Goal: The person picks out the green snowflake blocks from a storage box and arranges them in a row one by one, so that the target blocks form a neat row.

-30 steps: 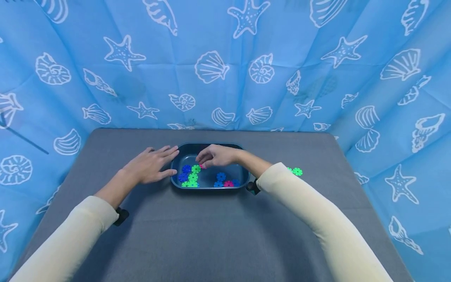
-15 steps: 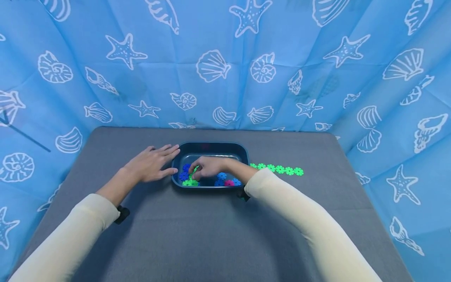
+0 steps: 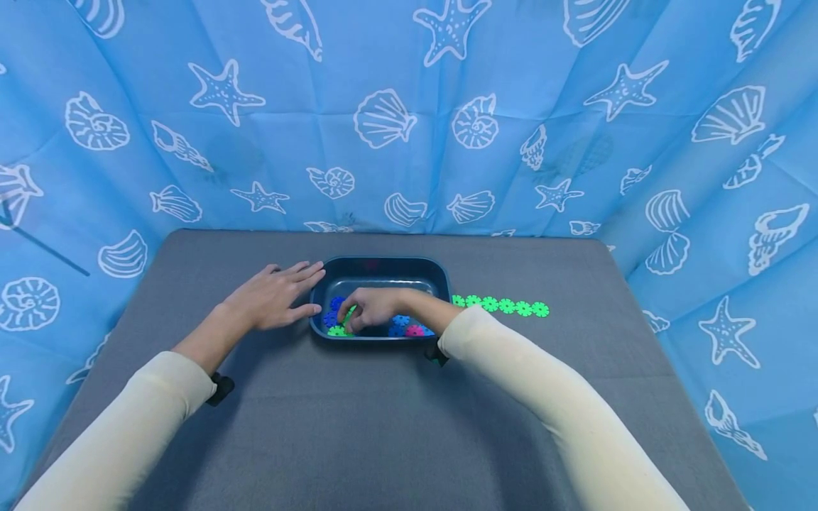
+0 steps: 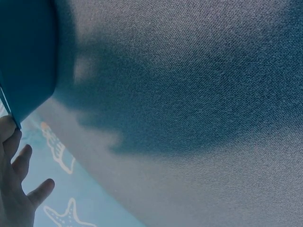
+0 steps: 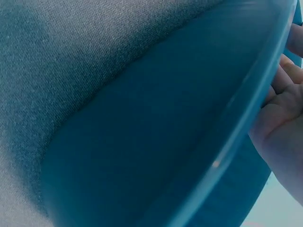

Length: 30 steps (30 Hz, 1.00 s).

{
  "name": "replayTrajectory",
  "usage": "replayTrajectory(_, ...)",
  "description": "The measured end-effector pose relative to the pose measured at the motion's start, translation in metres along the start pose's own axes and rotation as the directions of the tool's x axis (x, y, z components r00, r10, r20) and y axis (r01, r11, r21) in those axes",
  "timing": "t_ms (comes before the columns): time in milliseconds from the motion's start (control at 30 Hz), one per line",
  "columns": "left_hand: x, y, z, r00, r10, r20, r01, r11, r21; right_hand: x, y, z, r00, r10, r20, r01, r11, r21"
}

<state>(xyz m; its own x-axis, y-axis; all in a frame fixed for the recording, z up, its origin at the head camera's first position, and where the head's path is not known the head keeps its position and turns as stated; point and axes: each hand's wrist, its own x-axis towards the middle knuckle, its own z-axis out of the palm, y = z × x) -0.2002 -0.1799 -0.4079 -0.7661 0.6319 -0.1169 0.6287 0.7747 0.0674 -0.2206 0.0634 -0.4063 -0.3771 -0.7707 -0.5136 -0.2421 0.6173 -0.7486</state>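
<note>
A dark blue tray (image 3: 383, 339) with raised walls stands on the table. My left hand (image 3: 271, 297) rests at its left end, fingers spread and fingertips at the rim. My right hand (image 3: 372, 308) reaches down inside with bent fingers, thumb and forefinger around a green notched disc (image 3: 348, 314); I cannot tell whether they pinch it. Blue notched discs (image 3: 331, 319) and another green disc (image 3: 336, 331) lie beside these fingertips. Lighter blue discs (image 3: 397, 329) and a pink disc (image 3: 415, 331) lie under the right wrist. In the right wrist view the tray wall hides the fingertips.
A straight row of several green notched discs (image 3: 507, 306) lies on the grey tabletop (image 3: 358, 419), just right of the tray and partly behind the right forearm. Behind the table hangs a blue curtain (image 3: 287, 142) with white shells and starfish.
My right hand has gone from above the tray's middle down and left to the green discs, covering some. The shifted forearm uncovers more of the green row. The left hand has stayed put.
</note>
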Motion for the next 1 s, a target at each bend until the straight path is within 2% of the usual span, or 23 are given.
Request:
replayTrajectory(200,-0.0005,-0.0004,0.0000,1.000,-0.002,0.000,0.002,1.000,0.002,-0.0007,-0.0043,0.0034,0.999,0.016,0.044,-0.017,1.000,0.011)
replayTrajectory(500,0.0000,0.0011,-0.0008,1.000,0.003,0.000,-0.003,1.000,0.001,-0.0007,-0.0074,0.0026,0.998,0.050,0.027,-0.049,0.999,-0.020)
replayTrajectory(1000,0.0000,0.0006,-0.0004,1.000,0.000,-0.008,0.000,1.000,0.009,-0.0017,-0.0082,0.0003,1.000,0.006,-0.003,-0.006,0.997,-0.081)
